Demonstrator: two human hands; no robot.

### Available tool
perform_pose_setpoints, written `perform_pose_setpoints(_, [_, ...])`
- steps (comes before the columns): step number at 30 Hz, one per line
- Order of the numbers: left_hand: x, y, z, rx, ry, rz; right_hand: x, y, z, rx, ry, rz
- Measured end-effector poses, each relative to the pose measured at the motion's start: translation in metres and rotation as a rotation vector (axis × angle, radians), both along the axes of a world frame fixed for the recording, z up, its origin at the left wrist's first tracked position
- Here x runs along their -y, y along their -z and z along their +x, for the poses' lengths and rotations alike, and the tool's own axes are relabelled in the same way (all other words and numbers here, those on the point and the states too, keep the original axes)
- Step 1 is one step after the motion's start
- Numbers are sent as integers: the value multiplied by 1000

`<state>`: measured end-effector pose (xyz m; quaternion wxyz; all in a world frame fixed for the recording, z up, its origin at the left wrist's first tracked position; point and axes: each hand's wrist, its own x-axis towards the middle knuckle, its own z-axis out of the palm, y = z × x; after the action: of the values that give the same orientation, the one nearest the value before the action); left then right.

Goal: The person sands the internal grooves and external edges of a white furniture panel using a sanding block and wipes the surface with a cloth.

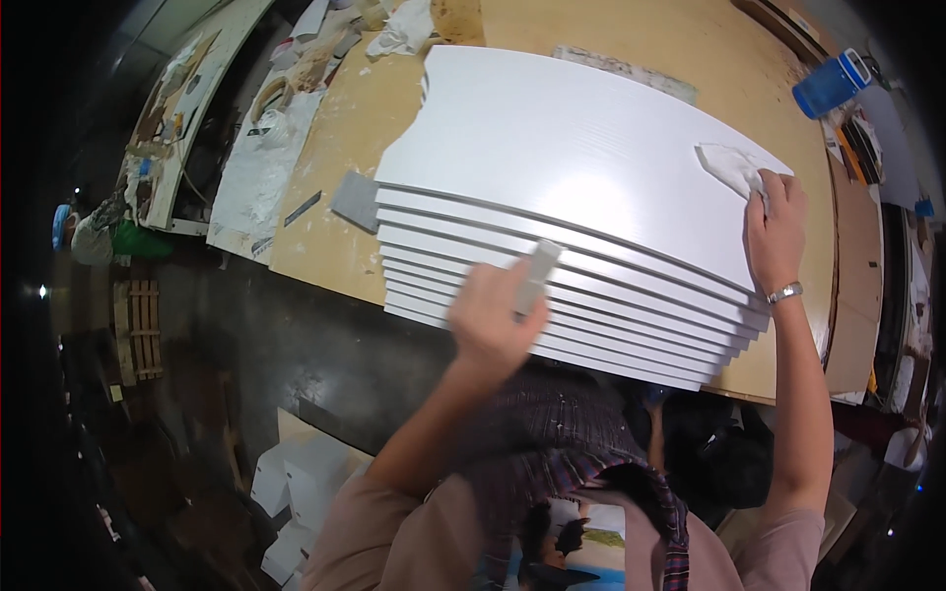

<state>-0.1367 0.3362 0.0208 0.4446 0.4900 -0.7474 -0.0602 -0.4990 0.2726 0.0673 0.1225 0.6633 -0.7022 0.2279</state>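
A stack of white panels (pixel 552 148) lies on the table, each lower one stepped out toward me so that several front edges show. My left hand (pixel 493 310) is closed around a small light-grey flat block (pixel 540 273), held over those stepped edges; it is slightly blurred, and whether the block touches a panel I cannot tell. At the right end of the top panel, my right hand (pixel 776 231) grips a crumpled white cloth (pixel 734 169) that rests on the surface.
The stack sits on a tan tabletop (pixel 335 236). A grey flat sheet (pixel 356 201) pokes out at its left. A blue jug (pixel 831 85) stands far right. White boards (pixel 305 478) are on the floor at lower left. Another person's dark head (pixel 734 458) is below the table edge.
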Motion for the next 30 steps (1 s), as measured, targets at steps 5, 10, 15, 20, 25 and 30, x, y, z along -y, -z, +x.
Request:
perform_pose_setpoints(5, [33, 15, 119, -267, -583, 135, -2, -2, -1, 1, 14, 26])
perform_pose_setpoints(10, [18, -3, 80, 58, -189, -40, -1, 2, -5, 16, 2, 43])
perform_pose_setpoints(15, [29, -9, 128, 31, -491, 118, 0, 2, -3, 7, 6, 44])
perform_pose_setpoints(20, [34, -16, 105, 39, -154, 15, 0, 2, -4, -9, -14, 40])
perform_pose_setpoints(25, [27, -17, 68, 37, -55, 30, 3, 6, -11, -21, -10, 54])
perform_pose_setpoints(30, [29, -17, 65, 125, 96, -62, 1, 4, -8, -28, -14, 32])
